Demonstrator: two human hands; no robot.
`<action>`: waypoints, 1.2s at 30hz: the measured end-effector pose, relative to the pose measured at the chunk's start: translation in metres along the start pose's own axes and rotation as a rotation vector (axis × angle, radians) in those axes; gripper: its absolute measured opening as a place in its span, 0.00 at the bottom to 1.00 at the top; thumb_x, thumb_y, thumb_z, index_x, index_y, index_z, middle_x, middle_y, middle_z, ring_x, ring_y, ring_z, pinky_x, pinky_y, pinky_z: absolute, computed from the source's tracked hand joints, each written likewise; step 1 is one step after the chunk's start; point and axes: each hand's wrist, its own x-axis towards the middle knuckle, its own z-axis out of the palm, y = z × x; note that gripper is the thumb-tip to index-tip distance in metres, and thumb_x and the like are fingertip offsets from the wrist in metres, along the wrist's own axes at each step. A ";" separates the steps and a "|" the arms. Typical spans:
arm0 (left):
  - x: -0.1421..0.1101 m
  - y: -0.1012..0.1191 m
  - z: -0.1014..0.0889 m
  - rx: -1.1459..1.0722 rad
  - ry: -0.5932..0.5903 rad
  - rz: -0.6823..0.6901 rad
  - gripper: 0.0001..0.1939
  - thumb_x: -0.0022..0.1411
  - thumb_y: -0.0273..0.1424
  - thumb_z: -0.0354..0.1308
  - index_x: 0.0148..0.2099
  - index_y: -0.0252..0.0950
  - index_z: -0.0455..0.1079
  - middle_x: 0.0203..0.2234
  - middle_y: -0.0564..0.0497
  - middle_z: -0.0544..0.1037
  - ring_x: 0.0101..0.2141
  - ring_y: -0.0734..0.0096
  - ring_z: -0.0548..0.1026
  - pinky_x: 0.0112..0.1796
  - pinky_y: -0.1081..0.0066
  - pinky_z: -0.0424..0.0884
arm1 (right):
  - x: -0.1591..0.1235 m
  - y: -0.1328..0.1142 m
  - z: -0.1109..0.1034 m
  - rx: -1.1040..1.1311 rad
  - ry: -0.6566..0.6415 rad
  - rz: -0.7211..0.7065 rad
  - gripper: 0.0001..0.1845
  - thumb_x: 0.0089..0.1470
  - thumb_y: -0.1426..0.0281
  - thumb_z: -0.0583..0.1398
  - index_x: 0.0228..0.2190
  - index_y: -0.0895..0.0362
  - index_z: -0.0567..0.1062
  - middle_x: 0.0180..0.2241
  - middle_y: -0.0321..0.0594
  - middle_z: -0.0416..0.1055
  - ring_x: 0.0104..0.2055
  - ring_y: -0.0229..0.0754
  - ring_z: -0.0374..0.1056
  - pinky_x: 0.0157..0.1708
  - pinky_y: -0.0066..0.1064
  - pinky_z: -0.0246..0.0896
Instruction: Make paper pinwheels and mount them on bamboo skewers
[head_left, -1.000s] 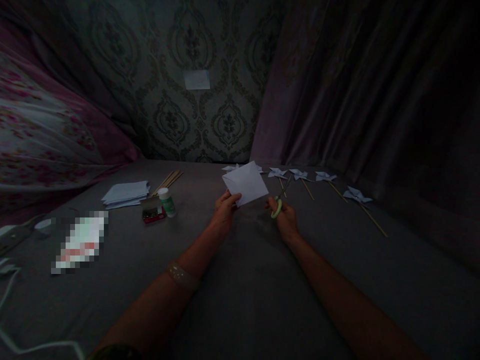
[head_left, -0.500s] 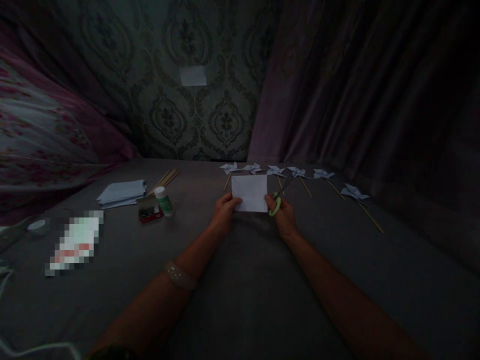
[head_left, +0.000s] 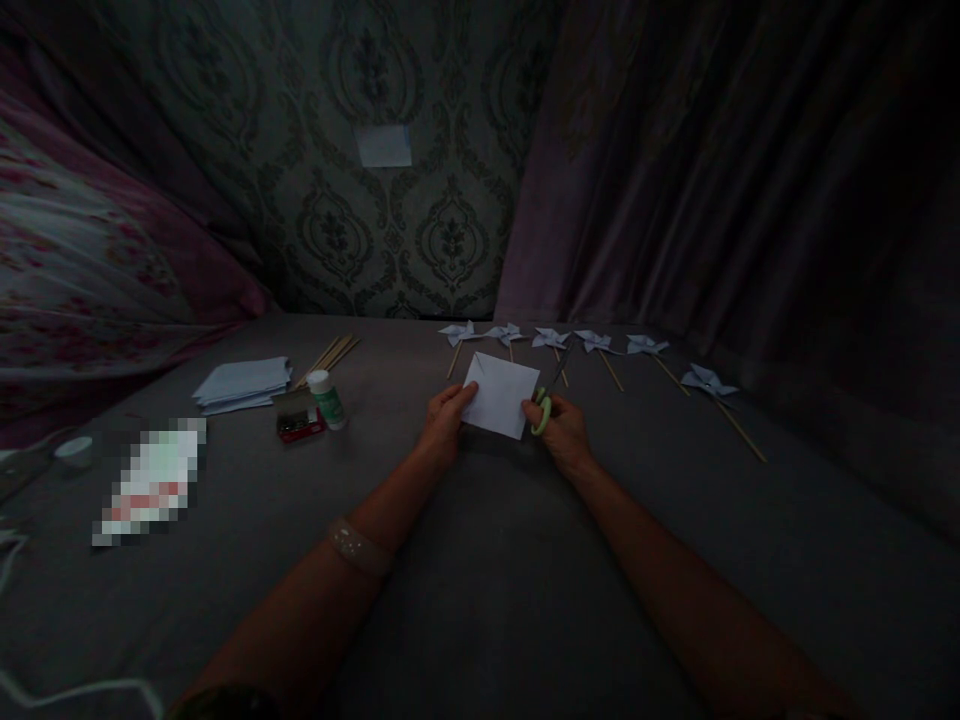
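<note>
A white square sheet of paper [head_left: 500, 397] is held up over the table, slightly tilted. My left hand [head_left: 448, 418] pinches its left edge, thumb on the near face. At the right edge my right hand [head_left: 561, 428] grips a pair of scissors [head_left: 545, 408] with light green handles, its thumb against the paper too. The blades point up and away, beyond the sheet. A slit or crease shows near the sheet's top left corner. Behind the paper lie several white paper pinwheels [head_left: 551, 339] on thin wooden sticks.
On the left are a stack of white paper [head_left: 244, 384], thin wooden sticks [head_left: 330, 358], a white-capped green bottle [head_left: 327, 400] and a small red box [head_left: 298, 422] of small dark items. A blurred-out packet [head_left: 154, 480], a white cup [head_left: 74, 453] and a white cord [head_left: 82, 693] lie farther left.
The paper has turned clockwise from level to tilted, its right side now lower. My right hand and the scissors have shifted slightly left.
</note>
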 end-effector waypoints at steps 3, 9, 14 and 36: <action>0.002 0.001 0.000 -0.030 0.022 -0.026 0.20 0.32 0.39 0.74 0.27 0.33 0.72 0.20 0.51 0.75 0.21 0.72 0.71 0.23 0.72 0.65 | 0.000 0.001 0.001 -0.009 -0.013 0.007 0.19 0.29 0.59 0.67 0.23 0.58 0.73 0.21 0.33 0.68 0.24 0.35 0.60 0.25 0.28 0.56; 0.004 -0.002 -0.001 -0.057 -0.063 -0.084 0.20 0.37 0.42 0.72 0.27 0.33 0.72 0.23 0.49 0.77 0.25 0.70 0.73 0.28 0.71 0.67 | 0.004 0.007 -0.001 0.042 0.076 -0.007 0.19 0.31 0.58 0.67 0.24 0.59 0.74 0.21 0.32 0.67 0.24 0.34 0.59 0.25 0.28 0.55; -0.002 -0.004 0.002 0.000 -0.121 -0.152 0.17 0.38 0.36 0.73 0.27 0.34 0.71 0.21 0.51 0.75 0.25 0.73 0.73 0.26 0.74 0.63 | 0.008 0.011 -0.002 0.077 0.140 -0.039 0.18 0.31 0.58 0.67 0.23 0.58 0.72 0.20 0.30 0.65 0.24 0.33 0.57 0.25 0.28 0.53; -0.005 0.009 0.006 0.049 -0.054 0.079 0.15 0.36 0.34 0.72 0.26 0.34 0.72 0.22 0.52 0.74 0.25 0.74 0.71 0.28 0.74 0.62 | -0.007 -0.005 0.005 -0.234 -0.147 0.040 0.25 0.36 0.47 0.64 0.15 0.56 0.68 0.16 0.32 0.61 0.21 0.34 0.55 0.22 0.28 0.51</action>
